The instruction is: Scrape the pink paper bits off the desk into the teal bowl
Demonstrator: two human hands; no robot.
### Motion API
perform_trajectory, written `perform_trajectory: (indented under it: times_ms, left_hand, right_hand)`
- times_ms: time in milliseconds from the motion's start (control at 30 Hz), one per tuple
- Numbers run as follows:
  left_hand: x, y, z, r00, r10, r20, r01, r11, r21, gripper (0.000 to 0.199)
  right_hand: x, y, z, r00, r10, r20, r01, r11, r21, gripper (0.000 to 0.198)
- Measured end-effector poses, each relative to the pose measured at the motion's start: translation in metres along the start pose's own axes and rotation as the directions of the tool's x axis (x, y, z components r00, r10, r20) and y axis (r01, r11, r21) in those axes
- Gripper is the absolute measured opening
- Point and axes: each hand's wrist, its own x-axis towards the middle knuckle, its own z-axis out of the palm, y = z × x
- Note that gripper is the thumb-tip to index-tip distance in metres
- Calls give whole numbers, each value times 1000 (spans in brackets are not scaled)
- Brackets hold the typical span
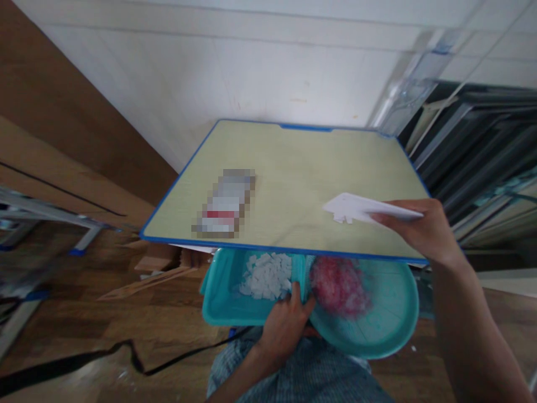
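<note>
My right hand point(419, 224) is closed on a flat white paper-like piece point(356, 204), perhaps folded, pinched at its right end over the right side of the board. Small white bits point(343, 217) show at its lower left edge; whether they are attached I cannot tell. Down in front of my lap, my left hand point(285, 322) is at the right rim of a teal rectangular tray point(232, 316), index finger inside it and thumb on the outer side. Many small white pieces point(267, 276) lie heaped in that tray. Beside it, a round teal basin point(388, 344) holds a blurred pink-red heap point(339, 285).
The pale yellow board point(289, 184) has a blue edge and stands against a white wall point(272, 73). A pixelated flat item point(224, 204) lies on its left part. Cardboard point(84, 129) and a metal frame point(84, 224) are on the left; dark panels point(478, 145) lean at right.
</note>
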Motion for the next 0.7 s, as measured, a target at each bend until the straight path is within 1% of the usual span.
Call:
perform_trajectory:
  times_ms: [67, 133, 233, 300, 467, 700]
  left_hand:
    - [1, -1, 0, 1000, 4, 0, -4, 1000, 8, 61]
    - [2, -2, 2, 1000, 20, -7, -20, 1000, 19, 61]
    - [3, -4, 4, 999, 34, -9, -33, 999, 39, 63]
    - [3, -4, 5, 999, 37, -10, -37, 998, 45, 64]
    - [3, -4, 5, 998, 50, -24, -48, 997, 63, 64]
    - [2, -4, 5, 998, 45, -33, -42, 995, 86, 61]
  right_hand:
    - [-5, 12, -9, 1000, 18, 6, -18, 999, -44, 29]
    - [-9, 19, -14, 998, 39, 48, -36, 997, -72, 30]
    - [-15, 22, -21, 989, 58, 136, -50, 997, -62, 28]
    - [-17, 21, -26, 984, 63, 165, -57, 997, -44, 25]
    - [-22, 21, -35, 993, 80, 82, -78, 997, -29, 20]
    - [-25, 28, -33, 983, 111, 147, -109, 994, -25, 22]
